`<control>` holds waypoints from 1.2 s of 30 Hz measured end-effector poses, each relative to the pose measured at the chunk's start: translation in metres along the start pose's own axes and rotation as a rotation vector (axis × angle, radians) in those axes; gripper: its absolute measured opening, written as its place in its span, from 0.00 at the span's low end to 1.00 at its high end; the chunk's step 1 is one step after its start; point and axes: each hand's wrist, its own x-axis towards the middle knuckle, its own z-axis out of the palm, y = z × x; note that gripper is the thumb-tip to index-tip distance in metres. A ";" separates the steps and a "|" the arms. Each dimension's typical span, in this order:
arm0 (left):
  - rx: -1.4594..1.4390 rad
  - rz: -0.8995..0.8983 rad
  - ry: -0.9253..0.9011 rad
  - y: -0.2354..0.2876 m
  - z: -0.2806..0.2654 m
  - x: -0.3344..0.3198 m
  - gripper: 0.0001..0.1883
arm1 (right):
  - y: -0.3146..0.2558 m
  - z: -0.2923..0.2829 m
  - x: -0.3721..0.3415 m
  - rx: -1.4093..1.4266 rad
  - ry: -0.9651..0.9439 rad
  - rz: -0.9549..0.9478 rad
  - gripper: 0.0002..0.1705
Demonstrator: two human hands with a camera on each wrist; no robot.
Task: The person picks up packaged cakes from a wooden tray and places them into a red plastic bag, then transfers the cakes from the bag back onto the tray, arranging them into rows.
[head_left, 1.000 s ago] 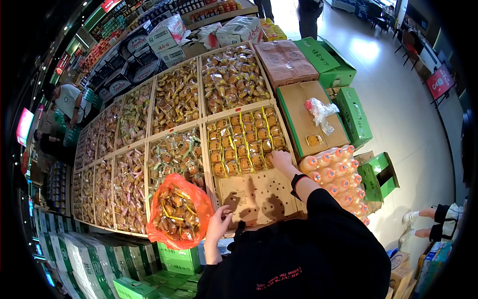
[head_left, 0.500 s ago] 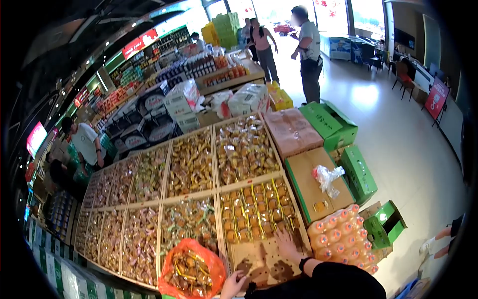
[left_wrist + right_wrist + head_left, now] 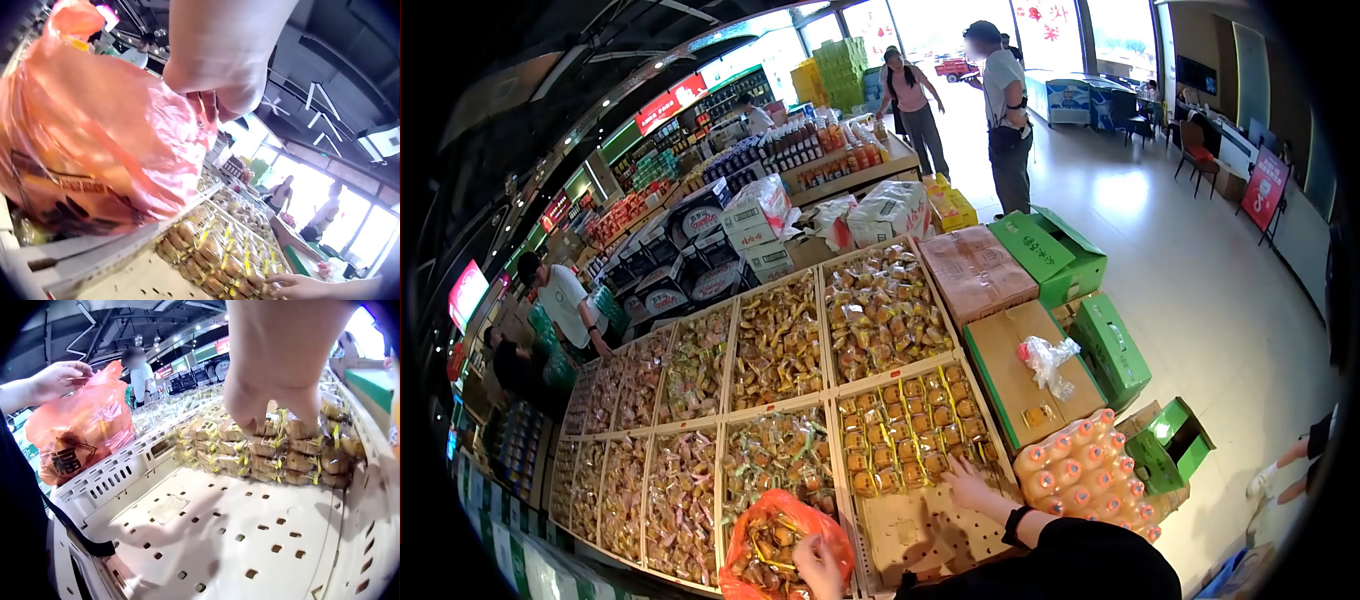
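In the head view my left hand (image 3: pixel 821 566) is over the mouth of a red plastic bag (image 3: pixel 836 535) full of wrapped cakes. The right wrist view shows this hand's loose fingers (image 3: pixel 74 369) right at the bag's top edge. My right hand (image 3: pixel 970 487) rests its spread fingers on the near row of clear-wrapped round cakes (image 3: pixel 887 480) with yellow strips. These cakes lie in stacked rows at the far part of a perforated crate (image 3: pixel 219 550). In the right wrist view my hand hides part of the cakes under its fingers.
More crates of wrapped cakes (image 3: pixel 775 350) stretch left and back. Cartons (image 3: pixel 977 268) and shrink-wrapped orange bottles (image 3: pixel 1085 475) line the right side. A clear plastic wrapper (image 3: pixel 1050 366) lies on one box. A person in a white shirt (image 3: pixel 565 305) stands at the far left.
The head view has tilted up, showing more of the shop. My left hand has moved left from the crate's edge onto the bag. My right hand stays by the near row of cakes.
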 end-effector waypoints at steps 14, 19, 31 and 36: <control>0.331 0.094 -0.121 -0.111 0.035 -0.021 0.12 | -0.003 0.005 -0.042 0.357 0.170 -0.078 0.24; 0.315 0.031 -0.134 -0.104 0.033 -0.022 0.12 | -0.011 -0.010 -0.048 0.439 0.175 -0.085 0.23; 0.576 0.200 -0.118 -0.120 0.040 -0.007 0.07 | -0.017 -0.022 -0.060 0.523 0.118 -0.113 0.23; 0.432 0.154 -0.140 -0.108 0.030 -0.006 0.08 | -0.017 -0.023 -0.065 0.559 0.110 -0.099 0.23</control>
